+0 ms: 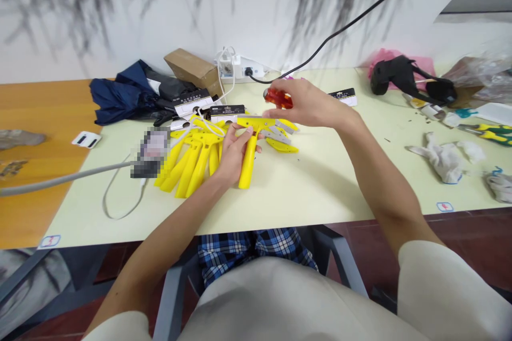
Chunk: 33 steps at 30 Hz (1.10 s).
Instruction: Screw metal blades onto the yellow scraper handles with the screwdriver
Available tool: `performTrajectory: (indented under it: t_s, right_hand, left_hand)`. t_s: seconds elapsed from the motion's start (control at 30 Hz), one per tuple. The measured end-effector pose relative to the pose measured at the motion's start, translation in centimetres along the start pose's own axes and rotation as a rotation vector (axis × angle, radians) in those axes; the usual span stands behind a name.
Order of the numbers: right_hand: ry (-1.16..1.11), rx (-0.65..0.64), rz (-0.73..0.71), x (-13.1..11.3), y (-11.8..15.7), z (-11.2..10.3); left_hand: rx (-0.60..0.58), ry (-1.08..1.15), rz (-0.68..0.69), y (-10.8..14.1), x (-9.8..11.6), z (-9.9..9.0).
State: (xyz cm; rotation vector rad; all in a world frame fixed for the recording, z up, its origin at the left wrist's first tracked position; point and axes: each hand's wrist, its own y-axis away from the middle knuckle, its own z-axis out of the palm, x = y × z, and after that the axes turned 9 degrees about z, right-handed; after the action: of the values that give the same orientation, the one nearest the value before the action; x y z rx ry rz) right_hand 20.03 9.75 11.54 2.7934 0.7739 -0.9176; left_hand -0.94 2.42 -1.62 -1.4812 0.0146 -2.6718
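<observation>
My left hand (235, 153) is closed around a pair of yellow-handled shears (248, 162), one handle pointing down toward the table's front edge. The grey metal jaw and yellow lower jaw of shears (282, 141) show to the right of my fingers. Just above them, my right hand (308, 102) grips a tool with a red translucent handle (278, 98). The tool's working end is not visible. Several more yellow-handled shears (196, 165) lie in a fanned pile beside my left hand.
Black-and-white packaging cards (227, 113) lie behind the pile. A navy umbrella (122, 90), a cardboard box (194, 68) and a power strip (242, 67) stand along the wall. At left is a phone-like device (151, 152) with a cable. White gloves (442, 160) and yellow-green pliers (490, 132) are at right.
</observation>
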Motion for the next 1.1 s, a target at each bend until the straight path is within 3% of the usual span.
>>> performTrajectory:
  t_s: [0.23, 0.33, 0.47, 0.57, 0.83, 0.97, 1.1]
  right_hand:
    - [-0.404, 0.238, -0.154, -2.8, 3.3, -3.6]
    - [-0.492, 0.394, -0.269, -3.6, 3.2, -3.4]
    - [-0.636, 0.502, -0.398, -4.0, 2.2, -2.1]
    - [-0.583, 0.468, -0.333, -4.0, 2.3, -1.6]
    - [-0.283, 0.329, 0.127, -3.7, 2.9, -1.9]
    - [-0.26, 0.288, 0.148, -3.7, 2.6, -1.7]
    - [-0.267, 0.344, 0.161, -3.8, 2.7, -1.7]
  left_hand:
    - [0.116, 0.054, -0.165, 0.1, -0.5, 0.4]
    - [0.121, 0.05, -0.187, 0.3, -0.6, 0.5]
    - [0.111, 0.022, -0.196, 0.4, -0.8, 0.5]
    - [0.093, 0.005, -0.19, 0.4, -1.0, 0.5]
    - [0.053, -0.049, -0.152, 0.4, -2.7, 0.2]
    - [0.07, -0.054, -0.164, 0.3, -2.9, 0.1]
    - [0.072, -0.052, -0.163, 0.3, -2.8, 0.1]
